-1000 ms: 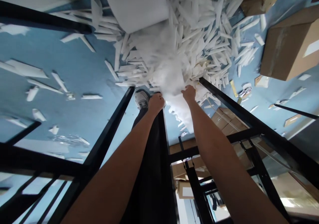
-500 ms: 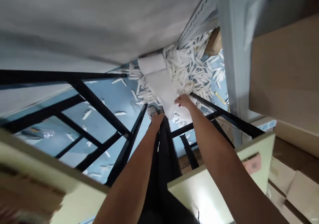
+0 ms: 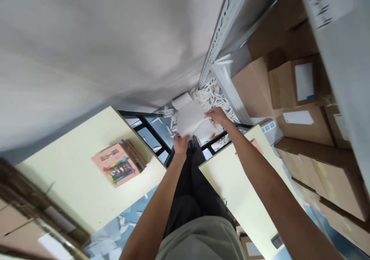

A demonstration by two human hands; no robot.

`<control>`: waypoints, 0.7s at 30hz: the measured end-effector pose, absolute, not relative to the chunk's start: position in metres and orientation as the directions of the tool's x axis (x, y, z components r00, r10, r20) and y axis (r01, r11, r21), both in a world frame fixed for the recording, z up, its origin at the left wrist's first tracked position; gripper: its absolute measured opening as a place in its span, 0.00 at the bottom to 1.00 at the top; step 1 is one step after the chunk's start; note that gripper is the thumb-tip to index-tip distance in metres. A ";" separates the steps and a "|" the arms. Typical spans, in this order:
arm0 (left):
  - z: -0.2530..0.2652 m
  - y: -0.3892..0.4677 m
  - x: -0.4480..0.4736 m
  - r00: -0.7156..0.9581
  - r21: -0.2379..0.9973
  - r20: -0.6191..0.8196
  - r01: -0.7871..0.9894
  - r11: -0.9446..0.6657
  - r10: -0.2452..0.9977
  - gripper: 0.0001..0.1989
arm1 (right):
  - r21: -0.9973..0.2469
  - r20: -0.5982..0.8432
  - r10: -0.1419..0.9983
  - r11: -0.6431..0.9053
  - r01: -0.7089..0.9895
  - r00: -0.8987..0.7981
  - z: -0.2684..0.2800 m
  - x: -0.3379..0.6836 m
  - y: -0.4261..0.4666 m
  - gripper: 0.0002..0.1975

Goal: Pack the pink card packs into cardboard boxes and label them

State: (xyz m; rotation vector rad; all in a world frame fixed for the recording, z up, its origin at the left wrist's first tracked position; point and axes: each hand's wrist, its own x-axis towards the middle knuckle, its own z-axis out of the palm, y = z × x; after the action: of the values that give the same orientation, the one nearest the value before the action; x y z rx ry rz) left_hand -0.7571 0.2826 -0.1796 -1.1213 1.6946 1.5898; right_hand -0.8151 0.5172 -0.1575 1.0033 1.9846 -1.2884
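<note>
A wide white sheet stretches between my hands, its far end running back to a white roll by the wall. My left hand is closed on the sheet's near left corner. Closed with a pinch, my right hand grips the right edge, where the material folds over. Whether the sheet is paper or thin foam I cannot tell. Below and around it lie many narrow white strips on the blue floor.
A pale table on the left bears a stack of pink printed boxes or books. Another pale table stands at the right, a phone-like device near its edge. Cardboard boxes fill a metal rack; a grey wall rises ahead.
My view has risen, bringing the tabletops and boxes into sight. My left hand has gone from near my leg to the sheet's corner. The sheet is now lifted and held between both hands.
</note>
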 end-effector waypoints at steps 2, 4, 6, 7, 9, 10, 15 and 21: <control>-0.142 0.275 -0.756 -0.580 0.591 -0.801 -0.806 -0.041 -0.145 0.33 | -0.542 -0.742 0.322 0.228 0.809 -0.588 -0.122 -0.806 0.524 0.11; -0.108 0.270 -0.754 -0.637 0.640 -0.768 -0.765 -0.069 -0.061 0.39 | -0.611 -0.708 0.316 0.174 0.772 -0.632 -0.087 -0.795 0.529 0.10; -0.079 0.266 -0.751 -0.649 0.643 -0.761 -0.756 -0.120 0.007 0.43 | -0.682 -0.678 0.279 0.107 0.724 -0.680 -0.053 -0.783 0.533 0.08; -0.066 0.265 -0.749 -0.645 0.636 -0.763 -0.759 -0.138 0.029 0.44 | -0.712 -0.661 0.261 0.077 0.698 -0.703 -0.037 -0.777 0.535 0.10; -0.042 0.262 -0.744 -0.641 0.627 -0.765 -0.762 -0.161 0.058 0.45 | -0.761 -0.623 0.236 0.040 0.648 -0.746 -0.005 -0.763 0.537 0.18; -0.031 0.262 -0.741 -0.646 0.629 -0.761 -0.759 -0.165 0.069 0.44 | -0.782 -0.601 0.228 0.033 0.623 -0.766 0.010 -0.756 0.538 0.23; 0.017 0.262 -0.722 -0.688 0.671 -0.719 -0.725 -0.155 0.105 0.34 | -0.833 -0.530 0.186 0.068 0.549 -0.828 0.074 -0.718 0.537 0.36; 0.048 0.265 -0.688 -0.662 0.647 -0.721 -0.749 -0.146 0.203 0.24 | -0.867 -0.496 0.171 -0.044 0.496 -0.851 0.122 -0.664 0.534 0.38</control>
State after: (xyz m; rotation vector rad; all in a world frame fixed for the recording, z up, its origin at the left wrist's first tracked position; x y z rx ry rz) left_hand -0.6883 0.2648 0.0475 -0.6329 1.4710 1.8738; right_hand -0.6636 0.5335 0.1217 0.7162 1.9905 -1.9862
